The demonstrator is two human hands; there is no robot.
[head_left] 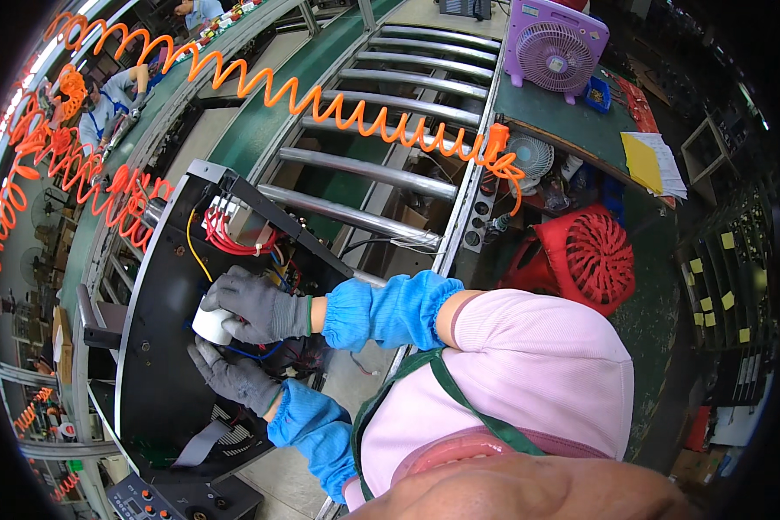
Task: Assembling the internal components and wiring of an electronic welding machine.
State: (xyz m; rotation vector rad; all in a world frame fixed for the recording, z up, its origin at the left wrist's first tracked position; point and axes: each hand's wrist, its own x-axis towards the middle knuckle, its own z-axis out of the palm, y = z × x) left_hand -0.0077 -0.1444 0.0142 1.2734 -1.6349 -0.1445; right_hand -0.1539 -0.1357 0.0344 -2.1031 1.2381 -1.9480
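Inside the black metal casing (158, 347), a rounded white piece (210, 327) sat gripped in the gloved right hand (258, 303), while the left hand (236, 376), fingers loosely extended, lay just below it in view.

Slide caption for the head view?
Gloved right hand grips white part over open black case, gloved left hand close by.

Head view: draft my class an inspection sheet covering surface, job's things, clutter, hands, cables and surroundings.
Surface: metal rollers beside the black case.
Job's things: open black case; white piece.
Clutter: yellow paper and blue bin on green bench.
Hands: right hand grips the white piece; left hand close by, fingers extended.
Cables: red wires and yellow wire inside case; coiled orange hose above rollers.
Surroundings: purple fan; co-workers at upper left.
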